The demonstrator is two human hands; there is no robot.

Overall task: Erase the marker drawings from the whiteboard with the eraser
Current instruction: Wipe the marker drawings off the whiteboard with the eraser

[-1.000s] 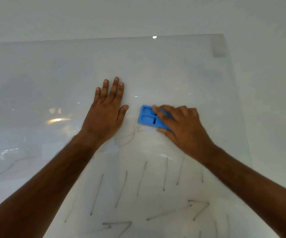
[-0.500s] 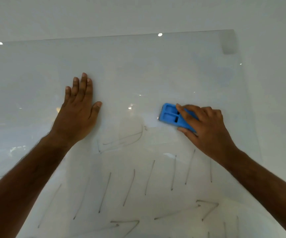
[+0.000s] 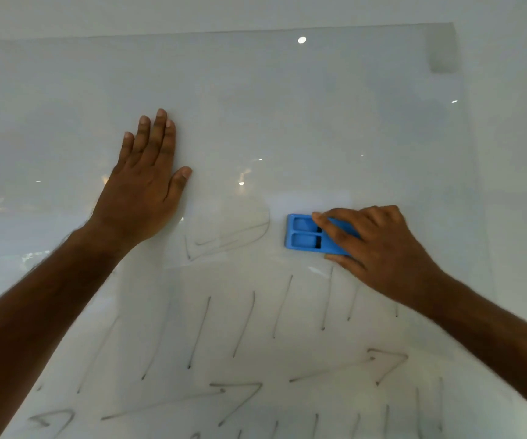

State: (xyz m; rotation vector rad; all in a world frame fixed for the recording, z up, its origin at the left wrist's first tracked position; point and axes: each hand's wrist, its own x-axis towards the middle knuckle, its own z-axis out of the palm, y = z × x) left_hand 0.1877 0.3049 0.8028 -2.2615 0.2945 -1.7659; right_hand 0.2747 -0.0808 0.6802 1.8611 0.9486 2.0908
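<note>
A glossy whiteboard [image 3: 287, 99] fills the view. My right hand [image 3: 379, 248] grips a blue eraser [image 3: 303, 236] and holds it flat against the board at centre right. Just left of the eraser lies a curved marker drawing [image 3: 233, 237]. Below it run several slanted marker strokes [image 3: 243, 324] and arrow shapes [image 3: 385, 364]. My left hand [image 3: 143, 188] rests flat on the board with straight fingers, up and to the left of the curved drawing.
The board's right edge [image 3: 474, 185] meets a plain white wall [image 3: 515, 122]. A small translucent patch [image 3: 441, 49] sits at the board's top right corner. Ceiling lights reflect in the upper and left parts of the board.
My right hand carried the eraser rightwards, off the curved drawing. My left hand slid left, uncovering that drawing. The view shifted a little.
</note>
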